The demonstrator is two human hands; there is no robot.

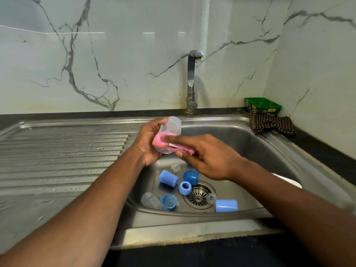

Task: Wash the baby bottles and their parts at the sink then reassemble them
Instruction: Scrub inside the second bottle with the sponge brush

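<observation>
Left hand (pixel 152 145) grip wraps the clear bottle (pixel 170 132) above the sink (pixel 250 143), mouth tilted up toward the tap (pixel 192 81). Right hand (pixel 208 157) grip presses a pink sponge (pixel 163 141) round the bottle's lower body. Long axis runs tapward. Blue caps (pixel 168 179), ring (pixel 185 187) and second bottle (pixel 151 201) lie below, near the drain (pixel 198 196).

Sink (pixel 250 143): you see blue caps (pixel 168 179), a ring (pixel 185 187) and a clear bottle (pixel 151 201) by the drain (pixel 198 196).
Counter (pixel 316 143): checked cloth (pixel 271 123), green box (pixel 263 106).
</observation>
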